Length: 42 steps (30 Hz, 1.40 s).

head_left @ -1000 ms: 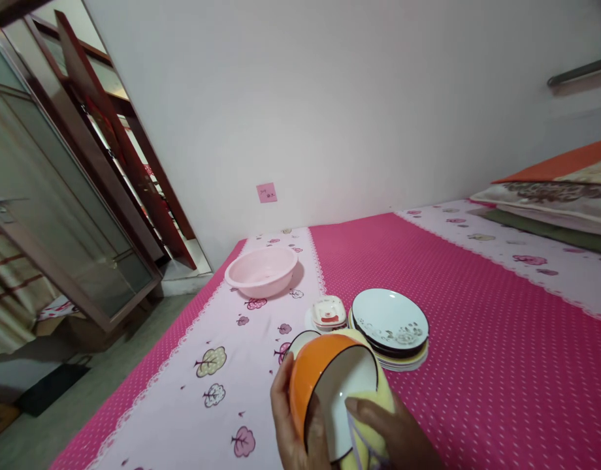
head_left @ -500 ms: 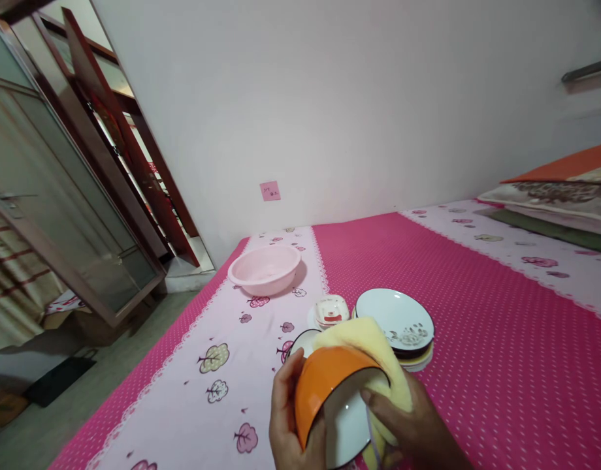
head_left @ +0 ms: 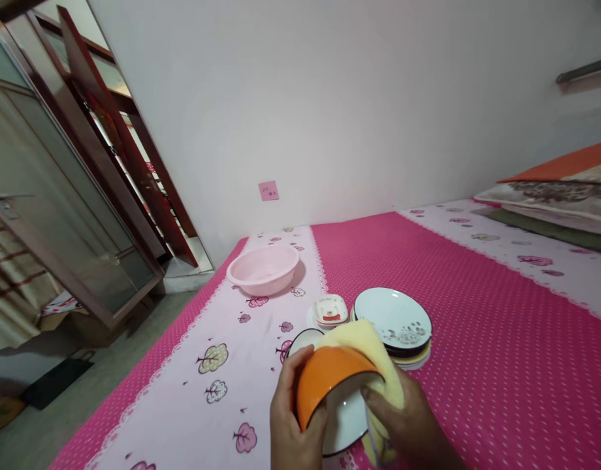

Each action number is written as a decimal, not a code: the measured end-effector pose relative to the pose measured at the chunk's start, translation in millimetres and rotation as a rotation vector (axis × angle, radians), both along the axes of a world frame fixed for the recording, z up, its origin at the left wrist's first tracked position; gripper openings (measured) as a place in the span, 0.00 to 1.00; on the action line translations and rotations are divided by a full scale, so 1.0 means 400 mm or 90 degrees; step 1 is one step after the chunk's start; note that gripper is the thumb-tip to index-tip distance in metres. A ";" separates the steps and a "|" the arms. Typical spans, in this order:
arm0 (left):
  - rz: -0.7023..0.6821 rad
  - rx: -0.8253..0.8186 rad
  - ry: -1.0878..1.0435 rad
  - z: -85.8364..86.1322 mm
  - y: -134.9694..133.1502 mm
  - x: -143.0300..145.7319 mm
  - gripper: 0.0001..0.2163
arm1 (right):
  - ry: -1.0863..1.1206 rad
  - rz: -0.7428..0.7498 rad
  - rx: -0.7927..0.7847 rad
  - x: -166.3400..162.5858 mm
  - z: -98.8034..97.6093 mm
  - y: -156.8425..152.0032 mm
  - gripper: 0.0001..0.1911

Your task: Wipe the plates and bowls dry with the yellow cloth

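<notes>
At left, a round, smooth pink tub (head_left: pixel 264 287) on a sheet (head_left: pixel 158 398) with tree pictures. Next, a left hand (head_left: pixel 293 414), fingers curled around a shiny orange bowl (head_left: pixel 327 375), turned more face-down than a second ago. Over its edge, a soft yellow cloth (head_left: pixel 366 339), showing more on top now. Just behind, piled round plates (head_left: pixel 391 316). Last, a right hand (head_left: pixel 408 405), fingers pinched on the cloth.

There are two hands (head_left: pixel 294 418) (head_left: pixel 408 412), one held bowl (head_left: pixel 327 375), one cloth (head_left: pixel 373 349) and one basin (head_left: pixel 265 287).
</notes>
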<state>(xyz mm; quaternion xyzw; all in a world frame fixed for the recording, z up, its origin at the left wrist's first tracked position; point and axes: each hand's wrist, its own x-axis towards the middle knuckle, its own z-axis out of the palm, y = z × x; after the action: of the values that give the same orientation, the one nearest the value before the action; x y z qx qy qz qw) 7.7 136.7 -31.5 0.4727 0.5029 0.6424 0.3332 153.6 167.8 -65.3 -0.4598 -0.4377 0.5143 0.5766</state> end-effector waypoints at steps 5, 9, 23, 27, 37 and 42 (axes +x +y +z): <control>0.017 -0.017 -0.092 -0.006 -0.002 -0.008 0.28 | -0.036 0.006 0.041 -0.005 0.025 -0.002 0.28; 0.079 -0.053 -0.301 -0.028 -0.002 0.039 0.29 | 0.086 0.050 -0.102 -0.028 0.015 -0.036 0.30; -0.039 -0.025 -0.061 -0.032 0.014 0.028 0.19 | -0.149 0.119 0.064 0.078 0.017 0.030 0.35; -0.024 -0.086 -0.213 -0.043 0.024 0.040 0.20 | -0.180 0.161 0.090 0.096 0.036 0.032 0.36; -0.011 -0.260 -0.777 -0.040 0.066 0.003 0.26 | -0.110 -0.034 0.006 0.166 0.124 -0.001 0.30; -0.013 -0.253 -0.800 -0.040 0.065 0.007 0.28 | -0.182 -0.226 0.010 0.195 0.136 0.002 0.29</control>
<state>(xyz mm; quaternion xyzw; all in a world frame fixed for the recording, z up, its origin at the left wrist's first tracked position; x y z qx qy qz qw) 10.5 162.6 -47.7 -0.0581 0.3171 0.6878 0.6504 231.5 168.8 -10.7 -0.5930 -0.4312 0.3312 0.5939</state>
